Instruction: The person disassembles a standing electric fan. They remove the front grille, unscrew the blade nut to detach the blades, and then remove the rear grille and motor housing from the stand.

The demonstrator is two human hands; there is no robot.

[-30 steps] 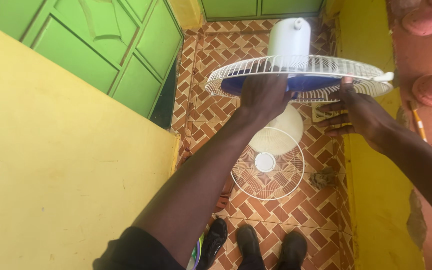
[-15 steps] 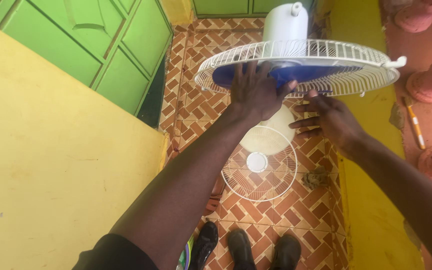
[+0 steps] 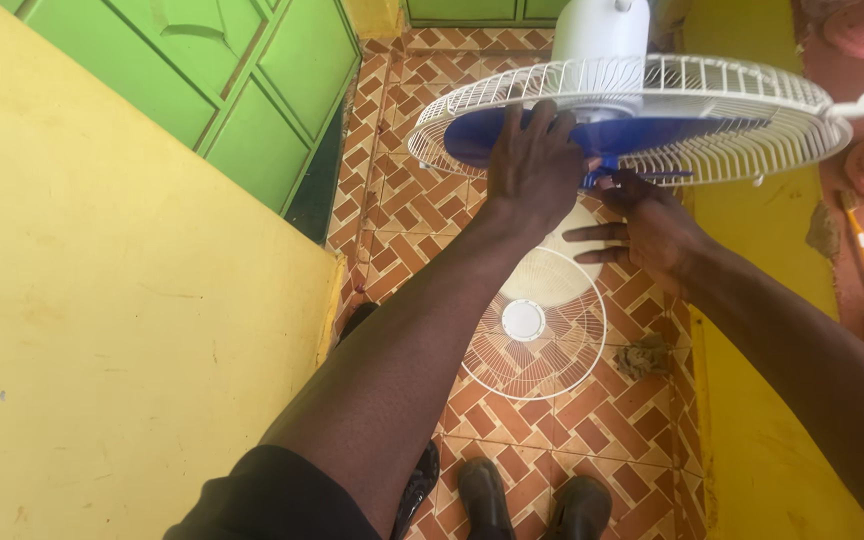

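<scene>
A white standing fan is seen from above, with its rear wire guard (image 3: 752, 100) around a blue blade (image 3: 672, 133) and a white motor housing (image 3: 600, 30) behind. My left hand (image 3: 532, 165) lies flat on the blue blade, fingers spread. My right hand (image 3: 647, 225) is just below the middle of the blade, thumb and forefinger pinched on the small blue hub knob (image 3: 600, 172), other fingers spread.
The loose white front guard (image 3: 534, 325) lies on the brick-patterned tile floor (image 3: 402, 200), over the fan's round base. Green panelled doors (image 3: 242, 90) stand at left, yellow walls (image 3: 102, 300) on both sides. Dark shoes (image 3: 527, 505) show at the bottom. A pencil (image 3: 862, 245) rests at right.
My right hand has moved from the guard's rim in to the blade's hub. The fan head has shifted up and right in view. My left hand stays on the blade.
</scene>
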